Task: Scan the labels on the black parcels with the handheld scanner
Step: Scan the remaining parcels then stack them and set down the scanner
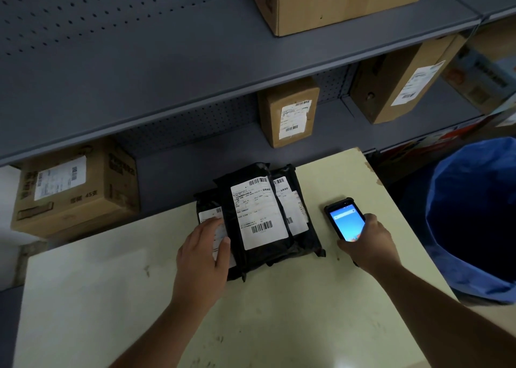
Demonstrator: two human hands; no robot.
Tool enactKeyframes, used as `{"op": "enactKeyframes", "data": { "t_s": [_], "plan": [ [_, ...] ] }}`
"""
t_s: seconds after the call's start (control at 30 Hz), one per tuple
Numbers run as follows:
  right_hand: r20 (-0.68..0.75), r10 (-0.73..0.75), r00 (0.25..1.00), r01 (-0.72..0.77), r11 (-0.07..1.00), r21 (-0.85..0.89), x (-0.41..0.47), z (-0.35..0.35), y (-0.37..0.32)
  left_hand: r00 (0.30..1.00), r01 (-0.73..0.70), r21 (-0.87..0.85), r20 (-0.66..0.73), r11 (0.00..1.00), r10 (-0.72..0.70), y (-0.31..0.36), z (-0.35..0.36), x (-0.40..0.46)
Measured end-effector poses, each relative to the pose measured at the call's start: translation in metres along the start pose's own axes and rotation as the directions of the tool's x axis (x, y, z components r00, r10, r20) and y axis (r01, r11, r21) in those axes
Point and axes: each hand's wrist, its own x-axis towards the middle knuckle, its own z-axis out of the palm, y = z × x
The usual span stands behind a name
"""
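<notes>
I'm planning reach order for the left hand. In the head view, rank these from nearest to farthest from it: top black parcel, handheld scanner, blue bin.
1. Top black parcel: just right of the left hand.
2. Handheld scanner: further right, in the right hand.
3. Blue bin: far right, beyond the table edge.

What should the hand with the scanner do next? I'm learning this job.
Probably lift the scanner in the right hand and aim it at the top parcel: its label faces up uncovered, and the left hand rests on the parcel beside it.
</notes>
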Motion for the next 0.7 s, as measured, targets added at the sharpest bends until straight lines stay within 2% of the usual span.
{"op": "enactKeyframes", "data": {
  "t_s": [0.47, 0.7],
  "plan": [
    [-0.02, 0.029, 0.999, -0.03, 0.996, -0.089, 0.011, 0.01, -0.001, 0.998, 0.046, 0.076, -0.039, 0.996, -0.043, -0.007, 0.006, -0.004],
    [-0.029, 0.038, 0.999, -0.043, 0.977, -0.21, 0.01, 0.012, -0.003, 0.998, 0.044, 0.118, -0.046, 0.992, -0.039, -0.012, 0.004, -0.005]
  ]
}}
